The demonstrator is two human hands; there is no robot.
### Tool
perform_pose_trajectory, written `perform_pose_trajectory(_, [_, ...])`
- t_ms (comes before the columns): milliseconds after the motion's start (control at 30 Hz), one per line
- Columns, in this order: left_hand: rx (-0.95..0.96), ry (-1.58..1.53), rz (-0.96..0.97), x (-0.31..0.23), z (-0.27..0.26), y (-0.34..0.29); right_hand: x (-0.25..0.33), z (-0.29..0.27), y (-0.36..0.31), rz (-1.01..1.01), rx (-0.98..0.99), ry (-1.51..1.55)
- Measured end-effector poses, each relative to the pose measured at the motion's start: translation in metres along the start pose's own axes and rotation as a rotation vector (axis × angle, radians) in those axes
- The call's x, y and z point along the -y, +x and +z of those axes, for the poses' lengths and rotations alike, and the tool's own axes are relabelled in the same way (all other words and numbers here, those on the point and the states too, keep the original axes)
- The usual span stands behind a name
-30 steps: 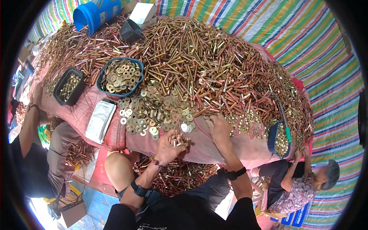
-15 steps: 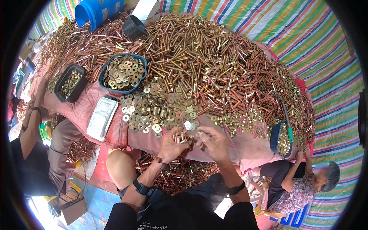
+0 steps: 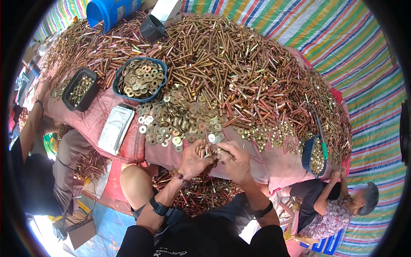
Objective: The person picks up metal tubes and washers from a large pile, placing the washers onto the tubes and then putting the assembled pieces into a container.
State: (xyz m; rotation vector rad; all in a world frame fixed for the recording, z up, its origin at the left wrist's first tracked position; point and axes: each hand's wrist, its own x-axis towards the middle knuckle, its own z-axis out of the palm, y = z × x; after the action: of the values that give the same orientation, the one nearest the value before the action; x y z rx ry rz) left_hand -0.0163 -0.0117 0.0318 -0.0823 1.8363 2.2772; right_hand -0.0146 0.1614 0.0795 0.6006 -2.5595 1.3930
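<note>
My left hand [image 3: 192,162] is closed around several short copper-coloured bolts [image 3: 206,150], their ends showing between thumb and fingers. My right hand [image 3: 236,162] meets it at the bolt ends, thumb and fingers pinched together; whatever small piece is in the pinch is hidden. Just beyond both hands lies a spread of flat brass-coloured washers [image 3: 171,124] on pink cloth [image 3: 160,156]. To the right of the washers are scattered small nuts [image 3: 274,136]. A large heap of long bolts [image 3: 231,64] rises behind.
A blue basin [image 3: 114,88] full of washers and a dark tub [image 3: 87,103] of nuts stand left, near a white packet [image 3: 114,130]. Right is a blue tub [image 3: 307,155] of nuts. Behind are a blue bucket [image 3: 113,15] and black pot [image 3: 150,32]. Co-workers sit at both sides.
My right hand has moved slightly left and down, closing in on the bolts in my left hand. The left hand keeps its grip; the whole view has shifted slightly.
</note>
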Motion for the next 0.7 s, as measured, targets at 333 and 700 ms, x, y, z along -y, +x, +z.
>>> perform_pose_trajectory(333, [0.021,-0.005,-0.019,-0.005,0.000,-0.001,0.007,-0.005,0.010,-0.109,0.051,-0.010])
perform_pose_trajectory(700, [0.029,0.007,-0.026,-0.016,0.002,0.001,0.004,-0.007,0.006,0.016,0.094,0.166])
